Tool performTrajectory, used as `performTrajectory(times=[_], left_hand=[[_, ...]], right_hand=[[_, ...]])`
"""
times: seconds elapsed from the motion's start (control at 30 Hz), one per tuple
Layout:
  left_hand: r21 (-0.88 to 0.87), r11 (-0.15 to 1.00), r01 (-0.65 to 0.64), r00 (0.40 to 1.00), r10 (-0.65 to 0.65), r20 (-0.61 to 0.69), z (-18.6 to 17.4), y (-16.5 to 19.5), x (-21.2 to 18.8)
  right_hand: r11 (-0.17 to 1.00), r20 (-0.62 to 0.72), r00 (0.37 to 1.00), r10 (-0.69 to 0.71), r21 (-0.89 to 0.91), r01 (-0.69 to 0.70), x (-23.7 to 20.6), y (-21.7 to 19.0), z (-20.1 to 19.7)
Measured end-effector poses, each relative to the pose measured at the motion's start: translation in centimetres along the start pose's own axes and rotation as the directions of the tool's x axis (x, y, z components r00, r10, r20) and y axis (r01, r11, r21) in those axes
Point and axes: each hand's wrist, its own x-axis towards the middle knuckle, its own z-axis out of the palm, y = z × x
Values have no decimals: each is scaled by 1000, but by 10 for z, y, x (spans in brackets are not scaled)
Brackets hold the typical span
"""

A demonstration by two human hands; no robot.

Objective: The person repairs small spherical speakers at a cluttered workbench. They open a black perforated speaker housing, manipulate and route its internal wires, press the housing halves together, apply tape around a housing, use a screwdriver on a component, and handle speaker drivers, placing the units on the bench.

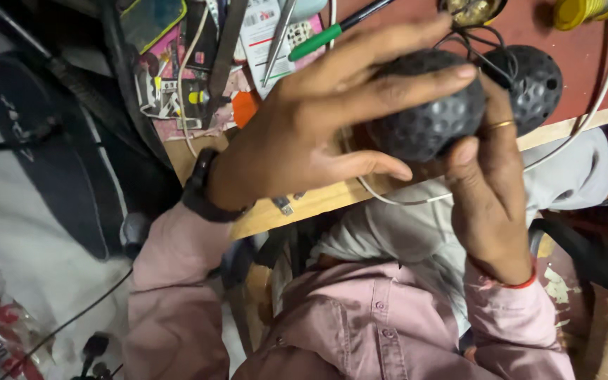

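At the far left, a black wristwatch sits on the pink-sleeved arm. At eleven o'clock from it lie papers and tools, among them metal tweezers and a green-handled screwdriver, on the wooden workbench.

The left hand reaches across the bench edge. Its fingers are spread and laid long over the top of a black dimpled ball, with the thumb stretched out beneath, just short of the shell. The ball is held up off the bench, at about one o'clock in the view, between both hands.

The right hand, with a ring, comes up from five o'clock. Its thumb presses the ball's lower right side; its other fingers are behind the ball, and whether they are curled cannot be told.

A second dimpled shell lies at the ball's three o'clock, with thin dark wires running between the two. A white cable loops past, and a yellow spool sits at the top right.

The work in hand looks like gripping and examining the ball. Any turning would call for slack in those wires.
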Motion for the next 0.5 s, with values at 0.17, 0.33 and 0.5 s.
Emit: performTrajectory(times=[0.17,0.33,0.5], left_hand=[[-190,980,65,998,-59,37,-9,1,6],[-211,973,90,996,-84,35,-9,5,0],[-46,995,86,996,-87,-14,4,5,-10]], right_hand=[[996,49,999,-12,-91,16,9,-19,4],[939,-84,992,97,-322,-119,1,-44,2],[545,-246,925,-291,-837,-50,-6,-38,-12]])
